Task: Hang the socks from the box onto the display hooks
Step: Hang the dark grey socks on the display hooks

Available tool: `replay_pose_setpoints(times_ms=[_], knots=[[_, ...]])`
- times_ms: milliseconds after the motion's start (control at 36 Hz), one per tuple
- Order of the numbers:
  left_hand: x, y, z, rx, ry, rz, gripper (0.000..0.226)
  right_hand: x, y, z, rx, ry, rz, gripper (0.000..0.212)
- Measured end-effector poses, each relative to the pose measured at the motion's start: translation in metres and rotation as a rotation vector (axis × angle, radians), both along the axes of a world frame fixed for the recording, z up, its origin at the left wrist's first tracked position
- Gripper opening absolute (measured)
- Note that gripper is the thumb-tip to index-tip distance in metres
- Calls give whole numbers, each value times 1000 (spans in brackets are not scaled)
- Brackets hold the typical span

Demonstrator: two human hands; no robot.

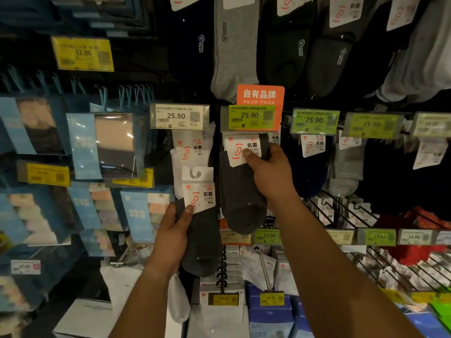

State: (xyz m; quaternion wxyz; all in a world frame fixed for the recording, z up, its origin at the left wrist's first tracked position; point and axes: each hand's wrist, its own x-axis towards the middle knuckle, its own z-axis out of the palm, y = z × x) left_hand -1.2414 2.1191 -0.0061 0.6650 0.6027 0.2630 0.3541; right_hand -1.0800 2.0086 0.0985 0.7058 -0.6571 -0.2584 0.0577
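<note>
My left hand (174, 230) grips a dark grey sock pack (201, 242) low in the middle, thumb on its white label card with a hook cut-out (198, 189). Higher up, my right hand (267, 172) holds another dark grey sock pack (240, 191) by its top, thumb pressed on its white card (240, 150), right under the green 25.90 price tag (250, 117). Whether that pack hangs on the hook I cannot tell. White sock packs (188, 152) hang just left of it.
Rows of hung socks fill the wall above and to the right, with wire hooks (341, 211) and price tags sticking out. Blue boxed packs (107, 145) hang at left. White and blue boxes (271, 315) sit below my arms.
</note>
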Motion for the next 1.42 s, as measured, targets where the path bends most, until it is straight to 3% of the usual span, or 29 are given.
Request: replay_pose_setpoints(times_ms=[333, 417, 500, 556, 667, 944, 1111, 1417], knots=[[-5, 0, 3, -3, -6, 28, 23, 33, 38, -7, -256, -112, -116, 50], [-5, -2, 4, -9, -40, 11, 24, 26, 31, -18, -420, -201, -252, 61], [1, -8, 11, -11, -90, -11, 20, -3, 12, -33, -278, -255, -353, 44], [8, -15, 17, 9, -108, -49, 21, -32, 1, -45, -208, -185, -204, 32], [29, -30, 34, 53, -125, -139, 22, -61, -3, -67, -88, 17, 28, 31], [69, -46, 65, 268, -237, -117, 22, -29, -17, -35, 14, -191, -55, 6], [76, -46, 73, 210, -299, -81, 22, -19, -13, -21, -66, -220, -52, 18], [92, -26, 74, 211, -98, -5, 17, 4, 9, -21, -154, -93, -36, 25]])
